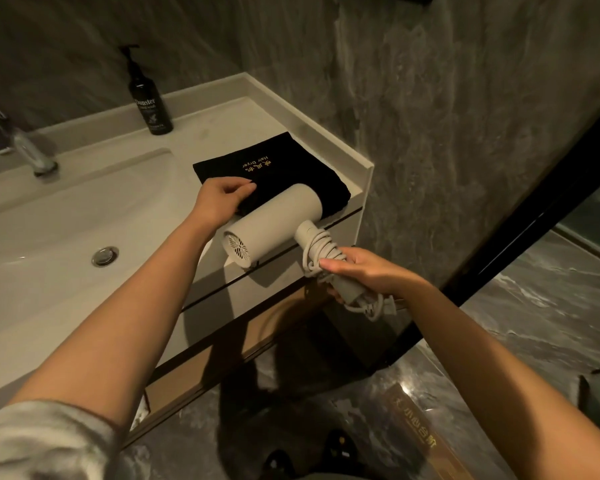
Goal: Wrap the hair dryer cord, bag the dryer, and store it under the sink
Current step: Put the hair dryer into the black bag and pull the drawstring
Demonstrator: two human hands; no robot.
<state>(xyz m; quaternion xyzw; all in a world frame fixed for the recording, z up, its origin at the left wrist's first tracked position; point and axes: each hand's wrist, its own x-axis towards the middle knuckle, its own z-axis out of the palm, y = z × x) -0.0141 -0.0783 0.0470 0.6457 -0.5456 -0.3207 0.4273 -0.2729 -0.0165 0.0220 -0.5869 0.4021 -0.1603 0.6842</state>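
A white hair dryer [274, 225] hangs in the air over the counter's front right corner, its barrel lying across the near end of a flat black cloth bag [267, 168] with gold lettering. The grey cord [321, 252] is coiled around the dryer's handle, and the plug [378, 308] dangles below. My right hand [364, 270] is closed around the wrapped handle. My left hand [222, 199] pinches the bag's near left edge on the countertop [222, 133].
A white basin [66, 216] with a round drain [104, 256] and a chrome tap [25, 147] lies left. A dark pump bottle [149, 102] stands at the back. Below the counter are drawer fronts [267, 289] and an open wooden shelf [243, 334]. A marble wall is at right.
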